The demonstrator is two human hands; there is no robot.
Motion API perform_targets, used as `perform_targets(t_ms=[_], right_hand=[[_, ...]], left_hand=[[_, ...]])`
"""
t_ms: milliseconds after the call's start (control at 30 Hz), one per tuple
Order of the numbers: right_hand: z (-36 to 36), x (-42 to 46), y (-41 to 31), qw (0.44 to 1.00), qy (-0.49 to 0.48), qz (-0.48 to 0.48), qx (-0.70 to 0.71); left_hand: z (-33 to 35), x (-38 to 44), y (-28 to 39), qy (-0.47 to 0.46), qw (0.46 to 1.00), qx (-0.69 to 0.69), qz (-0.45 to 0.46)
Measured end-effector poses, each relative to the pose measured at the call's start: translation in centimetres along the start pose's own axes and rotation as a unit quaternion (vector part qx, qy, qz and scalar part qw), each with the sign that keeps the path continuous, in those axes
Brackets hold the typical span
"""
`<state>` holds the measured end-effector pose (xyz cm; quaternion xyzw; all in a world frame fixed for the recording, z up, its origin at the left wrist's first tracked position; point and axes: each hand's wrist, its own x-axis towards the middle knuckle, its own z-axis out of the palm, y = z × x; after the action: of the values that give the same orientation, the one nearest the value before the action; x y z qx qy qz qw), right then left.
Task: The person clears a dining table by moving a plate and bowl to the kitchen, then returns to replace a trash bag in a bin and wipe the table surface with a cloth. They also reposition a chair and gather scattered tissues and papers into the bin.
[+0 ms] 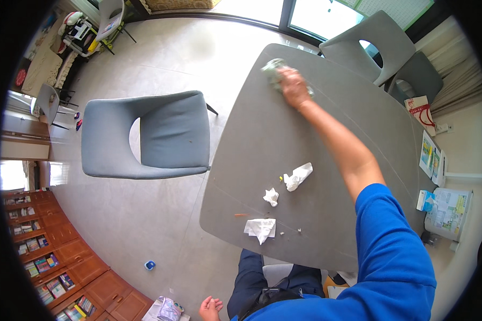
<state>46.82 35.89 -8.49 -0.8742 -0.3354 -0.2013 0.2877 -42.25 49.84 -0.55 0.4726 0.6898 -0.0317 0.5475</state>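
Note:
My right hand (294, 89) presses a pale green cloth (274, 69), blurred by motion, onto the far left part of the grey table (265, 144). My arm stretches across the tabletop. Down by my left thigh, off the table, my left hand (211, 308) hangs with loosely bent fingers and nothing visible in it. Nearer to me lie a long crumpled tissue (298, 176), a small balled tissue (271, 197) and a folded white tissue (261, 230). A small yellow scrap (280, 178), a thin orange-brown stick (242, 215) and little white crumbs (299, 230) are scattered around them.
A blue-grey chair (172, 134) stands left of the table; more grey chairs (365, 44) are at its far right. Along the right edge are a tissue box (425, 200) and printed sheets (429, 154). A wooden bookcase (74, 248) lines the lower left. A small blue object (150, 265) lies on the floor.

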Motion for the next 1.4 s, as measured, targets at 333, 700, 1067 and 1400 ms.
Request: perform_targets(t_ms=[333, 700, 1067, 1400], right_hand=[[-5.9, -11.2, -15.1, 0.937, -0.215, -0.051, 0.27], [-40.2, -28.7, 3.5, 0.888, 0.067, 0.431, 0.147], [-47.0, -69.5, -5.1, 0.734, 0.204, 0.602, -0.24], [-29.0, -47.8, -21.3, 0.89, 0.086, 0.447, -0.019]], left_hand=[[3.0, 0.7, 7.1, -0.016, 0.998, -0.057, 0.035], [4.1, 1.7, 6.1, -0.074, 0.996, 0.041, -0.032], [7.8, 1.5, 13.5, -0.173, 0.966, 0.19, 0.006], [11.7, 2.0, 19.1, -0.242, 0.924, 0.278, 0.105]])
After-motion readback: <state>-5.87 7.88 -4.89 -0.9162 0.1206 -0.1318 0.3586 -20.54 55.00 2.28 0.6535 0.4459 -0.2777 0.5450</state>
